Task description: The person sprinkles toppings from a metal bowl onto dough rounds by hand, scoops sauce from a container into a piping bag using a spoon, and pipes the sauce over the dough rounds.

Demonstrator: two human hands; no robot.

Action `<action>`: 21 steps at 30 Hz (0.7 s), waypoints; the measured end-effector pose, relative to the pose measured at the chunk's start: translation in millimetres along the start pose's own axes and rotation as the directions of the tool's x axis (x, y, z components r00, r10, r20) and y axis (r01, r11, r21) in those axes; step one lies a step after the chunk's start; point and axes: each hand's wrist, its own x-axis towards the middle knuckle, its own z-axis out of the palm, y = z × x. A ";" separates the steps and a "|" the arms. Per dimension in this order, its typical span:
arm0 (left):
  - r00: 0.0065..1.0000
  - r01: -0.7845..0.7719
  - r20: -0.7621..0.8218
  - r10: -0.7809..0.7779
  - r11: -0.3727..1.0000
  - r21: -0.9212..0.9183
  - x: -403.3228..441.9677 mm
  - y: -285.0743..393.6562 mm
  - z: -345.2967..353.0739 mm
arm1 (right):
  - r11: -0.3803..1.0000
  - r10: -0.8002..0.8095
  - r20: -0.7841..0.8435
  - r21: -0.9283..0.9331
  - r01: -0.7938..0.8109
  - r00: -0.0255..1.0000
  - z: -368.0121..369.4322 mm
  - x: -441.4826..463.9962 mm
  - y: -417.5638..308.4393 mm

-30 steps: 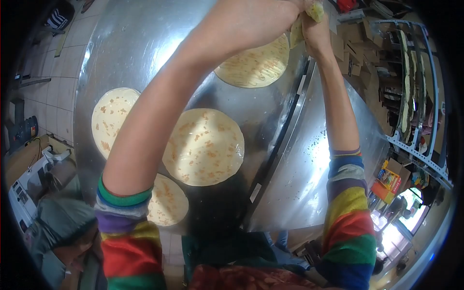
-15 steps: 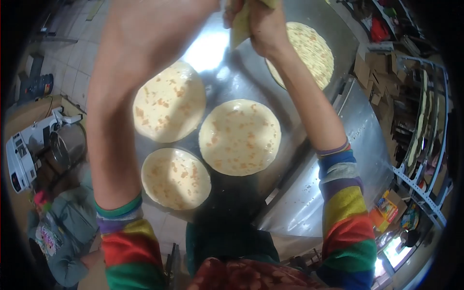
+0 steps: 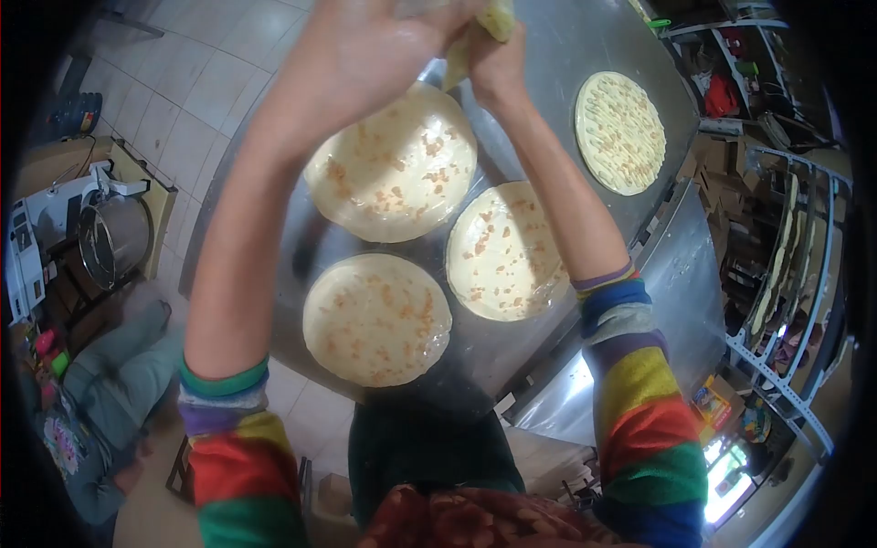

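Note:
Both hands are raised at the top of the view, close together around a yellowish-green bag-like item (image 3: pixel 497 20). My right hand (image 3: pixel 498 59) is closed on its lower part. Part of my left hand (image 3: pixel 411 41) is cut off by the top edge, and its fingers are hard to make out. Beneath my left hand lies a pale round dough sheet with brown bits (image 3: pixel 393 169). A second round (image 3: pixel 377 320) is nearer me, and a third (image 3: pixel 507 251) is partly behind my right forearm. A fourth round (image 3: pixel 621 132), with ridged strands on top, lies to the right.
The rounds lie on a metal table (image 3: pixel 548 46). A metal mixing bowl (image 3: pixel 114 239) stands by a white machine at left, above a seated person's legs (image 3: pixel 123 356). A blue-grey rack (image 3: pixel 776 365) and cardboard boxes (image 3: pixel 722 183) are at right.
The view has shifted left across the table, so the ridged round now shows clear of my forearm. My hands stay together around the yellowish-green item.

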 end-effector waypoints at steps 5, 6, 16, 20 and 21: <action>0.995 -0.034 0.094 0.041 0.997 -0.067 -6.0 1.1 -1.0 | 0.981 0.034 -0.085 -0.189 -0.050 0.996 -31.2 -17.4 1.3; 0.991 -0.018 0.132 0.024 0.999 -0.049 -5.4 -1.0 -5.1 | 0.983 0.053 -0.078 -0.170 -0.065 0.996 -30.1 -18.5 0.0; 0.992 0.125 0.009 -0.125 0.982 -0.140 -14.8 5.0 -47.2 | 0.893 0.013 -0.012 -0.449 -0.017 1.000 38.3 19.3 -6.6; 0.992 0.019 0.121 0.020 0.948 -0.316 -22.1 -4.2 -24.2 | 0.961 0.036 0.045 -0.277 -0.022 0.998 -19.3 -18.1 -8.1; 0.989 0.073 0.146 -0.030 0.950 -0.302 -22.2 1.3 -26.9 | 0.960 0.070 0.037 -0.276 -0.057 0.997 -27.2 -23.9 -10.5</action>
